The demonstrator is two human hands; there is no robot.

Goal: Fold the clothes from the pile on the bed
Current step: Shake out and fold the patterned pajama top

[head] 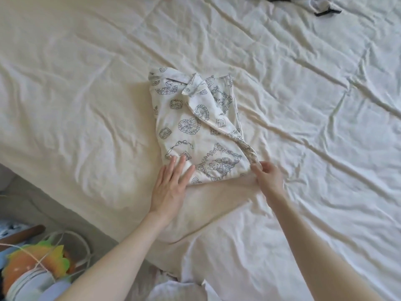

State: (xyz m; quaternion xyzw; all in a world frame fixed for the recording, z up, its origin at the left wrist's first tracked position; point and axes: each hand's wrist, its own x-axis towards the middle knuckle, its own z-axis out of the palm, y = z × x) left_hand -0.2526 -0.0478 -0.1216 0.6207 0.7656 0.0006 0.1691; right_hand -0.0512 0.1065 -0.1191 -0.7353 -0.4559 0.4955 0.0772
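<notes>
On the cream bed sheet [86, 88], near the middle: a folded white printed shirt [195, 131], collar at the far end. Left hand [171, 187] flat, fingers straight and spread, pressing the near left corner. Right hand [268, 177] pinching the near right corner's bunched edge. At the far right edge, dark-trimmed clothes [323, 6]. Below left, beside the bed, an orange-and-green toy [36, 263].

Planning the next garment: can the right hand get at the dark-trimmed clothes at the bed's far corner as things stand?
Probably not without leaning in: the right hand pinches the printed shirt near the body, while those clothes lie far across the bed.
</notes>
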